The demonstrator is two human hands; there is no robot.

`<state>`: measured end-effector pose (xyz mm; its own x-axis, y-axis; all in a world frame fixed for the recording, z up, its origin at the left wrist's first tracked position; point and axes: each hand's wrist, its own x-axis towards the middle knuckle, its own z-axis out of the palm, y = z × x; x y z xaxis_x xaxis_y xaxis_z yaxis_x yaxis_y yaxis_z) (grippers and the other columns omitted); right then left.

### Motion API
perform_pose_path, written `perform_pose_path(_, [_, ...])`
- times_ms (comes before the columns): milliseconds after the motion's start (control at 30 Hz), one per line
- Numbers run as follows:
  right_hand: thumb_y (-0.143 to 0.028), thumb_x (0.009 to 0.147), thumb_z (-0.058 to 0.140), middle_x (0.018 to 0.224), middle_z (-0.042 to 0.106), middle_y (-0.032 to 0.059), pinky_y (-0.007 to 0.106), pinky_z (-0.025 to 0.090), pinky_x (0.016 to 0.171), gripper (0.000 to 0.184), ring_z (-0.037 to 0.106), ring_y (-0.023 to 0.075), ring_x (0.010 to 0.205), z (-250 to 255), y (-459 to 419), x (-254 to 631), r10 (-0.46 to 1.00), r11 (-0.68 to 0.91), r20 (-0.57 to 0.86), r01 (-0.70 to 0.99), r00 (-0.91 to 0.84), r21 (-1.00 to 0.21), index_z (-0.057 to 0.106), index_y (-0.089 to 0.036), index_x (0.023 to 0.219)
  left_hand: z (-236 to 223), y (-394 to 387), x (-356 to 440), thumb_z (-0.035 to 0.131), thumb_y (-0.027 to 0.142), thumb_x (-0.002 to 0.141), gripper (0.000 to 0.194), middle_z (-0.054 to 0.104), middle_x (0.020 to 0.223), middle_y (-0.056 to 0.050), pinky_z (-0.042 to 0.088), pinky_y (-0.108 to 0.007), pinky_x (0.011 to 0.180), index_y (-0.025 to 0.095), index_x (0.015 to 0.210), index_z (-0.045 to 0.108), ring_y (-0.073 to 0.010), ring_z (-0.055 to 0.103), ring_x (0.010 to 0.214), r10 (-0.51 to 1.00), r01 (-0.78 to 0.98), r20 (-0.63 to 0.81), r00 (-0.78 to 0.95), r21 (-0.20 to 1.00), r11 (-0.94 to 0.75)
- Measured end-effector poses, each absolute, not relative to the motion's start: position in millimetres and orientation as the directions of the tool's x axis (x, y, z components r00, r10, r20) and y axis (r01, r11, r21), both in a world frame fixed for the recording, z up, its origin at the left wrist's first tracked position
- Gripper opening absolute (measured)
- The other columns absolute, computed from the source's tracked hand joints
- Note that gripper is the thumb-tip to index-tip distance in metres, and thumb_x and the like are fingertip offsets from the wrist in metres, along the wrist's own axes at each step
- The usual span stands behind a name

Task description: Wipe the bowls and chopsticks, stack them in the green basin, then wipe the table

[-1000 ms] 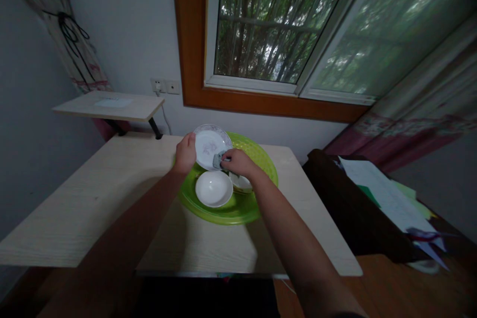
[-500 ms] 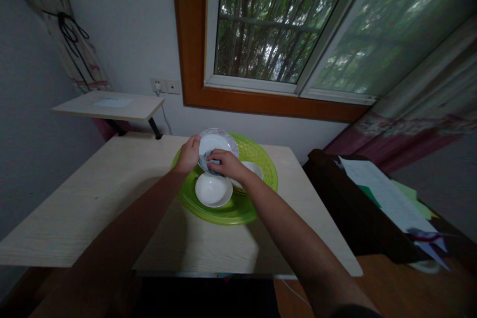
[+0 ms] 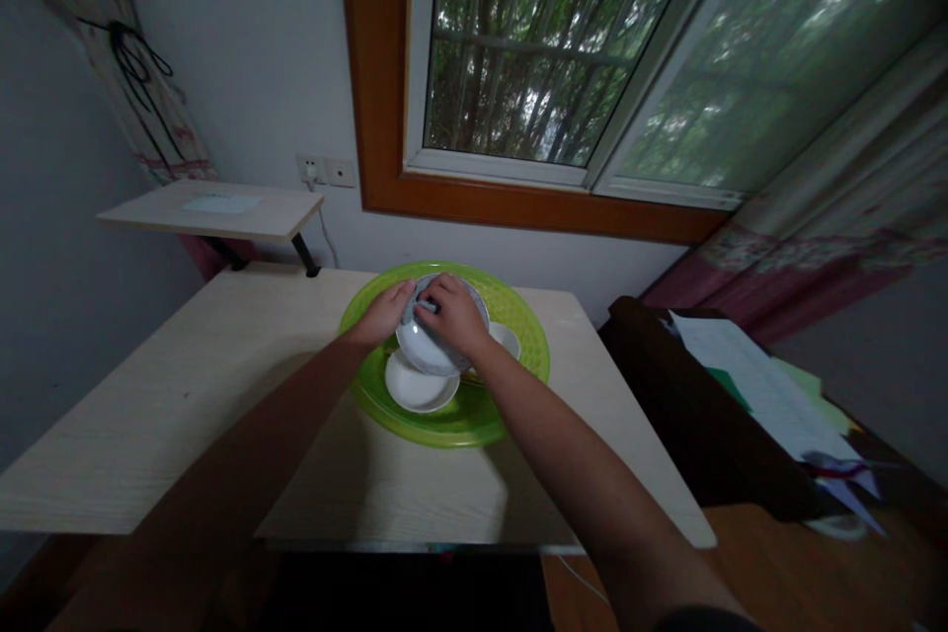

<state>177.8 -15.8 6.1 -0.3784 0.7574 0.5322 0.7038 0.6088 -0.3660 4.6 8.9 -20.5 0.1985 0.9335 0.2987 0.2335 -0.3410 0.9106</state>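
Observation:
My left hand (image 3: pixel 383 314) grips the left rim of a white patterned plate (image 3: pixel 426 348), tilted above a green tray (image 3: pixel 434 434). Pinched in my right hand (image 3: pixel 453 314) is a grey cloth (image 3: pixel 421 299), pressed against the plate's upper left part. Much of the plate lies hidden behind my right hand. A white bowl (image 3: pixel 419 392) rests in the tray nearer to me, partly covered by the plate. Another white bowl (image 3: pixel 508 340) sits to the right, behind my right wrist.
The tray stands on a pale wooden table (image 3: pixel 222 375). At the back left is a raised shelf (image 3: pixel 274 210) on dark legs, with a paper on it. A dark brown piece of furniture (image 3: pixel 667 395) bearing papers (image 3: pixel 755 375) stands to the right, beneath a curtain.
The plate has shifted right and toward me, now overlapping the near bowl. My right hand has wiped the cloth from the plate's lower right, across the lower left, to the upper left.

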Motion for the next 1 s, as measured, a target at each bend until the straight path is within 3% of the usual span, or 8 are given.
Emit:
perform_pose_path(267, [-0.03, 0.095, 0.059, 0.1, 0.062, 0.0078, 0.032, 0.043, 0.089, 0.017, 0.056, 0.0225, 0.097, 14.7, -15.3, 185.8, 0.83, 0.409, 0.538, 0.815, -0.146, -0.411, 0.07, -0.018, 0.096, -12.4, 2.6, 7.1, 0.044, 0.052, 0.098, 0.046, 0.076, 0.113, -0.01, 0.053, -0.041, 0.103, 0.017, 0.105, 0.073, -0.024, 0.069, 0.105, 0.931, 0.195, 0.272, 0.245, 0.926, -0.322])
perform_pose_path(533, [-0.032, 0.095, 0.057, 0.104, 0.063, 0.0132, 0.04, 0.04, 0.093, 0.022, 0.05, 0.0295, 0.105, 21.0, -16.5, 199.4, 0.844, 0.199, 0.536, 0.93, -0.003, -0.308, 0.072, -0.017, 0.1, -11.3, 2.5, 6.6, 0.047, 0.049, 0.097, 0.044, 0.075, 0.12, -0.01, 0.051, -0.041, 0.105, 0.019, 0.111, 0.075, -0.0244, 0.068, 0.112, 0.953, 0.212, 0.272, 0.132, 0.932, -0.295])
perform_pose_path(800, [-0.018, 0.091, 0.055, 0.109, 0.062, 0.0133, 0.038, 0.041, 0.092, 0.019, 0.051, 0.0283, 0.105, 18.7, -14.3, 208.7, 0.864, 0.168, 0.503, 0.956, -0.025, -0.241, 0.071, -0.016, 0.102, -6.3, 2.8, -2.3, 0.042, 0.051, 0.099, 0.049, 0.074, 0.123, -0.013, 0.048, -0.037, 0.106, 0.015, 0.116, 0.071, -0.0248, 0.066, 0.115, 0.936, 0.303, 0.349, -0.033, 0.896, -0.324])
perform_pose_path(1000, [-0.011, 0.093, 0.05, 0.117, 0.061, 0.0142, 0.036, 0.04, 0.095, 0.026, 0.05, 0.0272, 0.109, 19.2, -15.7, 204.1, 0.892, 0.197, 0.443, 0.957, -0.086, -0.212, 0.068, -0.016, 0.112, -13.2, 11.4, -4.6, 0.042, 0.051, 0.098, 0.048, 0.073, 0.125, -0.014, 0.048, -0.037, 0.106, 0.016, 0.116, 0.07, -0.0255, 0.066, 0.117, 0.942, 0.295, 0.317, -0.109, 0.915, -0.274])
